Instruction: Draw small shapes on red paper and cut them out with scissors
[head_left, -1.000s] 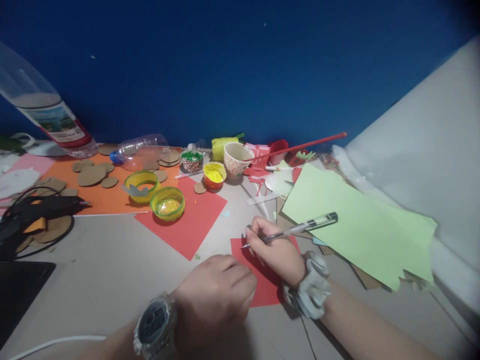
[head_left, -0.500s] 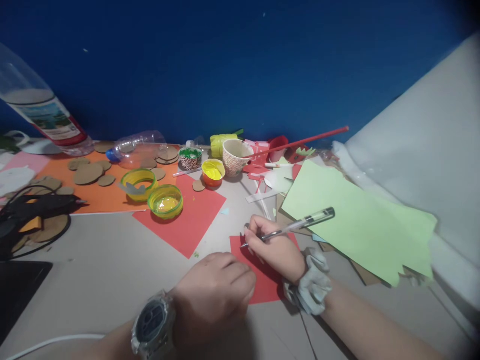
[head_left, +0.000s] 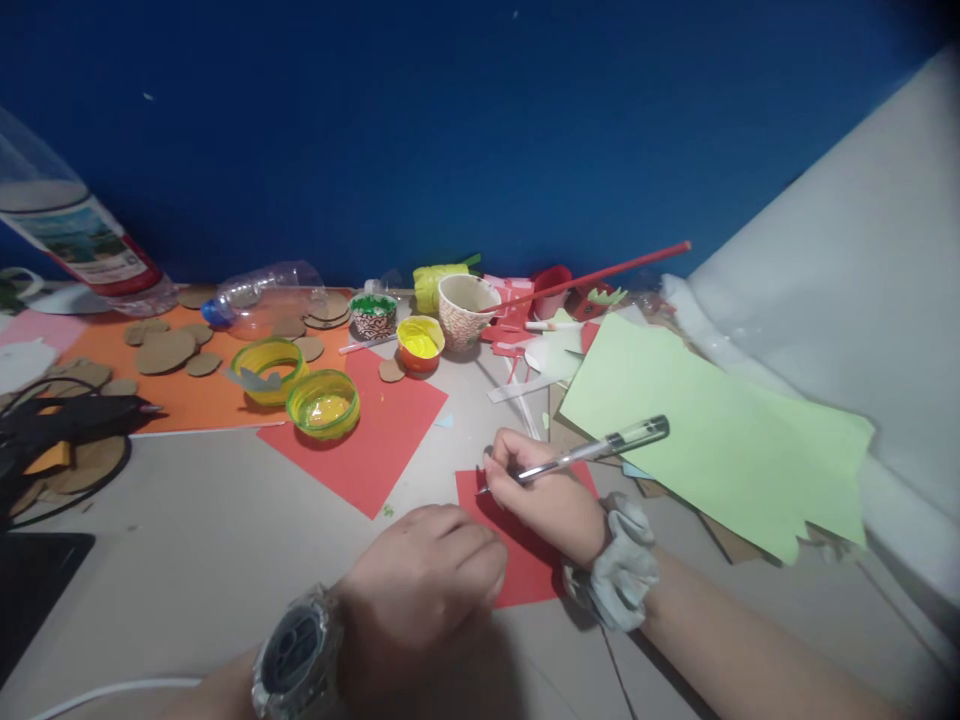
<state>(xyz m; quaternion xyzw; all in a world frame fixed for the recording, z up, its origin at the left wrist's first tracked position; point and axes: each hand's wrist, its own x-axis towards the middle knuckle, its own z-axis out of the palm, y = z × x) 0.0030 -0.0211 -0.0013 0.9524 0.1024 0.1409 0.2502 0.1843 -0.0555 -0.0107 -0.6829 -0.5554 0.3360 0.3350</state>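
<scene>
My right hand is closed around a clear pen, with the pen tip touching the left edge of a small red paper piece on the table. A grey scrunchie sits on that wrist. My left hand, with a grey watch on its wrist, is curled into a loose fist and rests on the red piece's left side, holding it down. A larger red sheet lies just beyond both hands.
A light green sheet lies to the right over cardboard. Behind stand yellow-green tubs, paint cups, a paper cup, a red stick, cardboard discs on orange paper, bottles and a glue gun.
The view drifted slightly; both hands stay on the small red piece, and the pen tip shifted a little to the left along its edge.
</scene>
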